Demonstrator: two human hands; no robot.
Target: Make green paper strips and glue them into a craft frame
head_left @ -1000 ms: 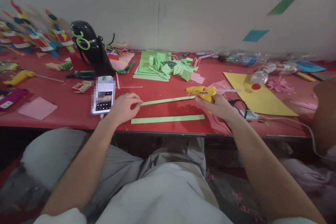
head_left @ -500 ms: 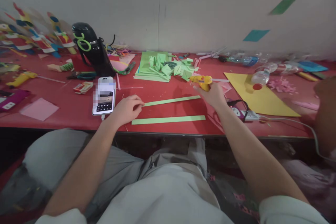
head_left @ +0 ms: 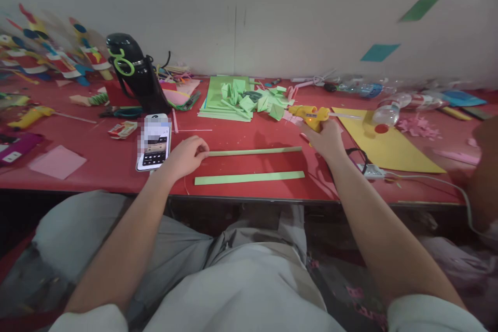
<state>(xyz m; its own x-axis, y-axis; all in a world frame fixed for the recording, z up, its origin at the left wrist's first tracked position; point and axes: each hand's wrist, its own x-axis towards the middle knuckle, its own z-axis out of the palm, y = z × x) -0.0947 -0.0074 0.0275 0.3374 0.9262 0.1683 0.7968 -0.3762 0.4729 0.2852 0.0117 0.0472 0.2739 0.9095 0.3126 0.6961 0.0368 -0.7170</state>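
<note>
My left hand pinches the left end of a narrow light-green paper strip, which stretches to the right just over the red table. Nearer the table's front edge lies a second green paper strip, flat and untouched. My right hand is wrapped round the handle of a yellow glue gun. Its nozzle points left, and a clear glue stick sticks out of its back to the right. Beyond the strips sits a pile of folded green paper pieces.
Left of my left hand lies a phone, with a black bottle behind it. A yellow sheet, plastic bottles and a power strip with a cable are at right. Another person's arm shows at the right edge.
My right hand has moved right with the glue gun, which now points more level. My left hand has shifted slightly left and up, and the held strip lies more level.
</note>
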